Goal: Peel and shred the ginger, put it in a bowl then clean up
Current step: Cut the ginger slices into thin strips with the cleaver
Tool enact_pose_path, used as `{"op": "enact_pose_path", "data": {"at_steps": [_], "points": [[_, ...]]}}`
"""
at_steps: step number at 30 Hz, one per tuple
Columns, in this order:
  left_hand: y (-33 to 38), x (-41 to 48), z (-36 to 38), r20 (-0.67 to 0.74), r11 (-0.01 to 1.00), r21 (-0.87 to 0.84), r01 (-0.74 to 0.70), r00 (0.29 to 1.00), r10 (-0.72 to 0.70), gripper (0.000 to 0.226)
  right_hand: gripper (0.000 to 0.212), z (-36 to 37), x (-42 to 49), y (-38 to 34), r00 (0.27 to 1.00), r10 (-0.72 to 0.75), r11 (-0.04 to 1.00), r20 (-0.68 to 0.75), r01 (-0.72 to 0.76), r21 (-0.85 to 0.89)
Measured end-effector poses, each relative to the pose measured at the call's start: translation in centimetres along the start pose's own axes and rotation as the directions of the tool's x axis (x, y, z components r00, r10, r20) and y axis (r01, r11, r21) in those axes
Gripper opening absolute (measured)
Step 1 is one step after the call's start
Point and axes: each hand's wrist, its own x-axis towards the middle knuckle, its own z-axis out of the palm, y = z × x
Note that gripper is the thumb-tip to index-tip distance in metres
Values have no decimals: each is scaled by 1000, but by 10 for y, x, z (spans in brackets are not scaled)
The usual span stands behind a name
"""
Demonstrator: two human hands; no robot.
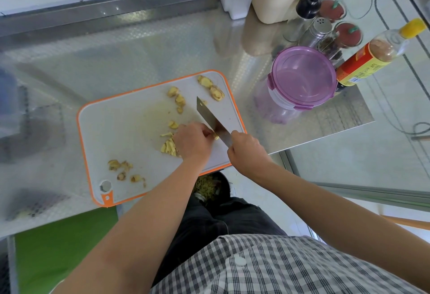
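Steel table [139, 45] carries a white, orange-rimmed board [121, 126]. The right hand [246, 149] is clenched round the handle of the knife [209, 117]. The left hand [193, 140] curls its fingers over a small ginger [216, 136] piece at the blade. It is probably light, firm and slick, so pin it from above with fingertips tucked back. Shreds [168, 146] lie beside it.

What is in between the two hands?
In the head view, the knife blade slants between the left hand and the right hand. A small ginger bit lies at its edge by the left fingertips, on the board.
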Motion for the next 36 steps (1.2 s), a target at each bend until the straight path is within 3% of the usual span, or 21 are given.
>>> {"op": "enact_pose_path", "data": {"at_steps": [7,11,14,21,25,36], "points": [[1,-1,-2,-24,999,25,-32,999,33,10,11,16,5,2,999,-23,998,-45,25,57],[0,-1,-1,-14,1000,-31,-6,1000,6,5,30,10,2,10,990,-52,988,-128,70,138],[-3,0,0,-9,1000,-25,-4,1000,4,3,37,3,-1,9,991,-78,990,-109,90,112],[0,-2,-2,-17,1000,-21,-3,1000,3,6,32,2,-1,4,999,-29,997,-22,31,64],[1,-2,-2,-9,999,-34,6,1000,-7,8,14,6,5,-1,1000,-3,998,-6,3,58],[-2,-1,-1,-14,999,-31,16,1000,-16,6,11,6,6,-2,992,-78,992,-96,87,96]]}}
